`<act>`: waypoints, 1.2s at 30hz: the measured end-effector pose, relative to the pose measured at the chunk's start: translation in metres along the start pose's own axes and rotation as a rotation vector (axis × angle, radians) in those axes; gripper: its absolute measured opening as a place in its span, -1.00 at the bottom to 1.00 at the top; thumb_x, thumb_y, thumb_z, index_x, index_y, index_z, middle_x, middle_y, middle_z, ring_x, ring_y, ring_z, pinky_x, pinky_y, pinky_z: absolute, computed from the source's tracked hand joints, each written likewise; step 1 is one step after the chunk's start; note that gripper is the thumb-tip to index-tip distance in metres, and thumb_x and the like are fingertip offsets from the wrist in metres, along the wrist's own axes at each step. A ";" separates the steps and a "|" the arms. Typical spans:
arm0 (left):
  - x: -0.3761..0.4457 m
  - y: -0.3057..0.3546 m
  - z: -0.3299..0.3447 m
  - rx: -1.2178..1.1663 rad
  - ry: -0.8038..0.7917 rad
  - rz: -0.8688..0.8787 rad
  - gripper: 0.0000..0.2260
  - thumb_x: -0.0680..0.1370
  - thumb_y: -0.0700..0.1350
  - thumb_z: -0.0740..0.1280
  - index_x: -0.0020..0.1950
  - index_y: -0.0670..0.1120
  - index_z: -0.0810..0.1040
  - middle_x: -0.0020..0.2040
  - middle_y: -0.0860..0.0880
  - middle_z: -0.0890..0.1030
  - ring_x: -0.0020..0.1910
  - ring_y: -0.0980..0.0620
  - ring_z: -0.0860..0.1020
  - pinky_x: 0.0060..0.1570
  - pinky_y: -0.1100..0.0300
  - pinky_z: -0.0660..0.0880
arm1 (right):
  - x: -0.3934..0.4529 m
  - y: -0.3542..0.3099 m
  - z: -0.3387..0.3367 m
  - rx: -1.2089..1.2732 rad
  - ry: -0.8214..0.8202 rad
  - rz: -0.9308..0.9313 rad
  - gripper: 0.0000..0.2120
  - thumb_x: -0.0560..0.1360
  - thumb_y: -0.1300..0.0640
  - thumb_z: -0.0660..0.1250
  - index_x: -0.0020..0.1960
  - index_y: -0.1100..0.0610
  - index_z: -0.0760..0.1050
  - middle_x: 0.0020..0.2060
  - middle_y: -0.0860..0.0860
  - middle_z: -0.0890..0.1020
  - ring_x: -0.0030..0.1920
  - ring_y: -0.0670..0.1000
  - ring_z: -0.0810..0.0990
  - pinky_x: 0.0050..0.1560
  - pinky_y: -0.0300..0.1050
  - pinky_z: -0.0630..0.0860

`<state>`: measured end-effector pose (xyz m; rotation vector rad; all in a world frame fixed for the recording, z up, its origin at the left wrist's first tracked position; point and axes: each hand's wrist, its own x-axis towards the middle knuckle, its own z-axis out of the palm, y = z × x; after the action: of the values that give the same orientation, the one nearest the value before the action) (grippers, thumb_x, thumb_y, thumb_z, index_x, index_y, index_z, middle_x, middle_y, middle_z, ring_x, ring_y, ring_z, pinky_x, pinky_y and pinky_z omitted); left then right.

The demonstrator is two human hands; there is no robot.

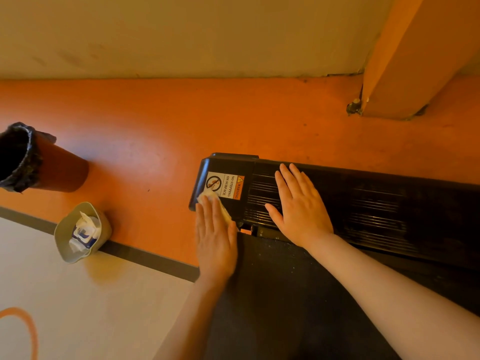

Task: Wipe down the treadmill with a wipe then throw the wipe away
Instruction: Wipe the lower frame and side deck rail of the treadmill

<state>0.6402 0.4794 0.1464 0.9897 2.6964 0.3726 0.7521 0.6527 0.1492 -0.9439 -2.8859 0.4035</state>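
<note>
Left hand (215, 240) laid flat, fingers straight and close together, pressing a crumpled white wipe (214, 201) against the near left corner of the black plastic motor cover of the treadmill (363, 203); nothing curled round the wipe, only held down under the fingertips, with part of it showing past them. Wipe lying just beside a white and orange warning sticker (224, 185) reading "no stepping on surface", touching or nearly touching its lower edge. Right hand (298, 206) spread open, palm down, resting on the ribbed middle of the same cover, holding nothing, seemingly a brace. Dark treadmill belt (272, 294) stretching back under both forearms, flecked with pale specks. Further out on the orange floor (155, 126), to the left: a pale green tub (104, 229) holding an opened blue and white pack of wipes (84, 233), and beyond it a brown round bin (65, 172) lined with a black bag, well apart from the treadmill. Cream wall (181, 35) at the far edge of the floor. Judged as mid-wipe: the cover corner under way, the belt apparently not yet cleaned, given the specks, and the rest of the cover unclear either way. Carrying the wipe over to the bin and dropping it in not yet done.
</note>
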 end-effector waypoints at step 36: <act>-0.045 0.064 0.015 0.021 -0.053 -0.250 -0.27 0.49 0.32 -0.35 0.56 -0.03 -0.37 0.54 0.06 -0.41 0.48 0.11 -0.49 0.36 0.14 -0.57 | -0.001 0.000 -0.002 0.007 -0.008 -0.006 -0.33 0.61 -0.17 0.18 0.55 0.25 0.22 0.55 0.19 0.24 0.57 0.18 0.14 0.53 0.11 0.15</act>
<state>0.7167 0.4992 0.1594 0.6464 2.7362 0.2657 0.7534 0.6525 0.1512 -0.9339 -2.8921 0.4175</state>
